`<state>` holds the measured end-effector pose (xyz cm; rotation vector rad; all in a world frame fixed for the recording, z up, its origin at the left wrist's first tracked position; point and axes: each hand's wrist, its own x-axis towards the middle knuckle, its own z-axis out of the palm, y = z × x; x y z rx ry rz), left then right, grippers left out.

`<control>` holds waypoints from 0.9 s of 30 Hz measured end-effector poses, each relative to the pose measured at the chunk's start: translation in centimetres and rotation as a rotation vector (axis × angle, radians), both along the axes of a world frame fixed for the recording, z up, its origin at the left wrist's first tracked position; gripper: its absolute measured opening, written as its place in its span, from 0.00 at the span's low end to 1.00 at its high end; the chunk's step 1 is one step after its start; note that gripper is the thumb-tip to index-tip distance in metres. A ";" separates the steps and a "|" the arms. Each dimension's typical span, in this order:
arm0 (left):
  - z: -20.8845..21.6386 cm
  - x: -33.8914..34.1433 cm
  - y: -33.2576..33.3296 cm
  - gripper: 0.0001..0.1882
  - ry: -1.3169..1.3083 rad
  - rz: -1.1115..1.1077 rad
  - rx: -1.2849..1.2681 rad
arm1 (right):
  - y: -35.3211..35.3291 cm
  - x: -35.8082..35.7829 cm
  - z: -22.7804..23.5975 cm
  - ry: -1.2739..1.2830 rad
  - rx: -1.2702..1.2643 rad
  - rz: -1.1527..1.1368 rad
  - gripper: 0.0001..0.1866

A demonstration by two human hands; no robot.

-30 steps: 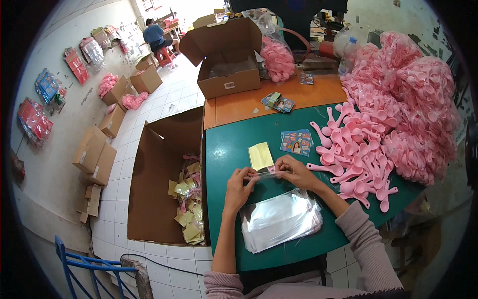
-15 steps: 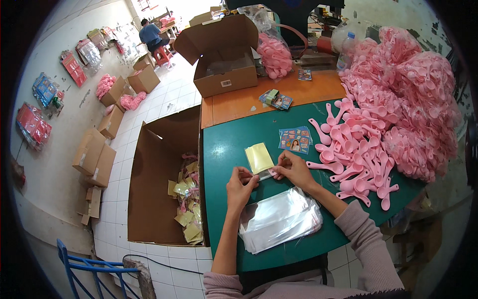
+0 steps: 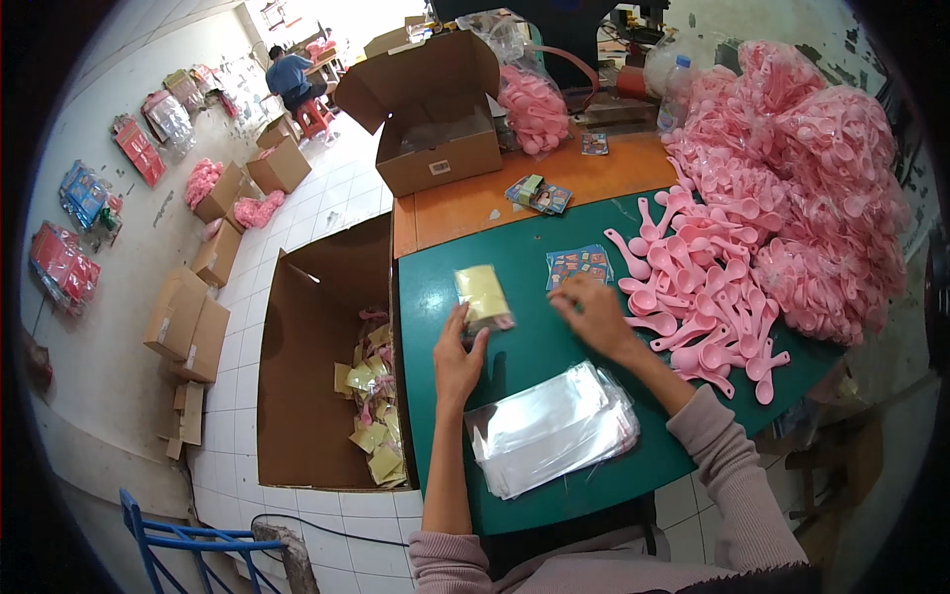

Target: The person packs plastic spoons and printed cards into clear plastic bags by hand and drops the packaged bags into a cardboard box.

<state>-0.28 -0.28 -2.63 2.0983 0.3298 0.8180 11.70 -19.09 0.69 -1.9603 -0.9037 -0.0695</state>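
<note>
A clear packet with a yellow card (image 3: 482,291) lies at the middle left of the green table, a bit of pink showing at its lower right corner. My left hand (image 3: 457,364) is beside its lower left edge, thumb and fingers apart, fingertips at the edge. My right hand (image 3: 594,315) is over the near edge of a fanned stack of blue picture cards (image 3: 579,265). Its fingers are bent and loosely apart, with nothing visible in them. Close to my body lies a pile of clear plastic bags (image 3: 549,431). Loose pink spoons (image 3: 708,287) are heaped at the right.
Big bags of pink spoons (image 3: 826,178) stand at the far right. Left of the table, a deep cardboard box (image 3: 317,376) contains yellow-carded packets. An open carton (image 3: 435,148) and a banded card bundle (image 3: 539,194) sit on the orange table. Another person (image 3: 289,77) sits far back.
My right hand has let go of the packet and moved right to the blue cards. The packet and my left hand have shifted left, and the left fingers have spread. The view has shifted slightly.
</note>
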 end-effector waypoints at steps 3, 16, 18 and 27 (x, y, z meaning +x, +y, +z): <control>3.9 -0.8 -1.3 0.21 0.104 0.032 0.276 | -3.8 3.6 1.3 -0.487 -0.381 -0.343 0.08; 3.9 -1.3 -7.0 0.14 0.394 -0.564 0.038 | -7.8 3.1 2.2 -0.265 -0.649 -0.348 0.15; 3.7 -1.1 -6.6 0.13 0.354 -0.567 0.039 | -7.8 2.9 2.8 -0.328 -0.434 -0.347 0.17; 3.8 -1.1 -4.5 0.11 0.314 -0.584 -0.826 | -5.4 -0.1 5.8 0.432 0.575 -0.105 0.16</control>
